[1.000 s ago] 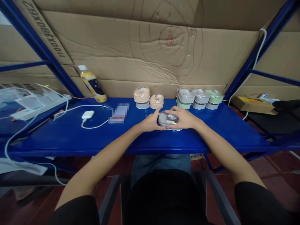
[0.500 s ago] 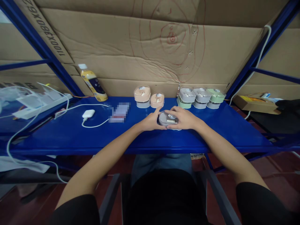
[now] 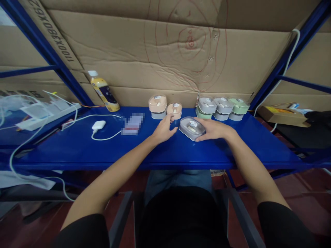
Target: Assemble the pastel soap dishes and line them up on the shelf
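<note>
A grey rounded container (image 3: 190, 126) with a clear lid and a round label is gripped from its right side by my right hand (image 3: 213, 129), tilted over the blue table. My left hand (image 3: 164, 129) is to its left with thumb and fingers apart, holding nothing. Just behind the left hand sits a small peach container (image 3: 176, 109); beside it is a stack with a peach container (image 3: 157, 103) on top. Behind my right hand stand three stacks, two topped by a grey container (image 3: 207, 104) and one by a green container (image 3: 238, 105).
On the left of the blue table (image 3: 77, 151) are a yellow drink bottle (image 3: 104, 92), a white charger (image 3: 98, 125) with its cable, and a pixelated flat item (image 3: 132, 124). Cardboard (image 3: 116, 44) walls the back. An open carton (image 3: 283, 115) lies beyond the right frame.
My left hand has let go of the grey container and moved slightly left. My right hand has shifted right with the container, now tilted and more exposed.
</note>
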`<state>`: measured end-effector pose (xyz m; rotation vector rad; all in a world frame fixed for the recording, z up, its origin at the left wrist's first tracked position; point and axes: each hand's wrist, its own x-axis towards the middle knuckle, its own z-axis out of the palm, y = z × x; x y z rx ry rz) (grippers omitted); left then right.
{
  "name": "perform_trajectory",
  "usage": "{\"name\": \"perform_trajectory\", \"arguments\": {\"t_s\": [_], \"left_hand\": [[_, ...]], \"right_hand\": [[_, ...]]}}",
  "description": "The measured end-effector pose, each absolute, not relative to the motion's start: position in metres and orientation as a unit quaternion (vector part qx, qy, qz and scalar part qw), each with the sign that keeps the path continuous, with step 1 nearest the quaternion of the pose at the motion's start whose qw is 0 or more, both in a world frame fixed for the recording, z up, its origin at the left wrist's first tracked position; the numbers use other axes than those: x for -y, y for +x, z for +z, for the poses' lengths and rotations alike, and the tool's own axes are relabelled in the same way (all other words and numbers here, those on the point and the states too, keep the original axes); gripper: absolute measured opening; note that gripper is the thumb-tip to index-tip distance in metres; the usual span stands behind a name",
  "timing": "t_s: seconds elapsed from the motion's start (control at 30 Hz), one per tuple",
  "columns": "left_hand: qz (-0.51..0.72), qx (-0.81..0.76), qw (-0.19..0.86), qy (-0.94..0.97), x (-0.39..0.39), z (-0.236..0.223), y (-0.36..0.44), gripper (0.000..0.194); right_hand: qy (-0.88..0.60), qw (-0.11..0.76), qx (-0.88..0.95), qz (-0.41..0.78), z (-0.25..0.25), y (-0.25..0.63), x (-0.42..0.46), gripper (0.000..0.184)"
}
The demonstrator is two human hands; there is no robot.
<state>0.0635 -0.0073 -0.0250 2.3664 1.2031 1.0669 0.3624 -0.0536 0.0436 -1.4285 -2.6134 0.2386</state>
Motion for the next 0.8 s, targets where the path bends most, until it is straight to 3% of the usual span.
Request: {"name": "perform_trajectory", "arguments": {"t_s": [0.1, 0.2, 0.3, 0.4, 0.5, 0.57, 0.8], "left_hand": [[0.370, -0.418, 0.106, 0.823, 0.011, -0.023, 0.066, 0.023], [0.348, -0.417, 0.050, 0.838, 0.010, -0.019, 0.067, 0.013], [0.312, -0.412, -0.029, 0.855, 0.000, -0.013, 0.070, 0.030], [0.268, -0.395, -0.073, 0.876, -0.017, -0.009, 0.078, 0.055], [0.235, -0.400, -0.089, 0.881, -0.030, -0.011, 0.088, 0.068], [0.227, -0.406, -0.083, 0.881, -0.035, -0.014, 0.091, 0.070], [0.250, -0.399, -0.029, 0.882, -0.037, -0.017, 0.086, 0.071]], "right_hand": [[-0.536, 0.047, 0.841, 0.053, 0.056, 0.365, 0.059, 0.104], [-0.567, 0.045, 0.823, 0.014, 0.068, 0.362, 0.067, 0.079], [-0.559, 0.058, 0.827, 0.010, 0.077, 0.357, 0.075, 0.048], [-0.495, 0.047, 0.848, 0.184, 0.076, 0.351, 0.082, 0.052], [-0.423, 0.012, 0.840, 0.339, 0.066, 0.340, 0.085, 0.048], [-0.393, 0.028, 0.854, 0.338, 0.056, 0.332, 0.084, 0.045], [-0.347, 0.220, 0.879, 0.240, 0.019, 0.307, 0.062, 0.029]]}}
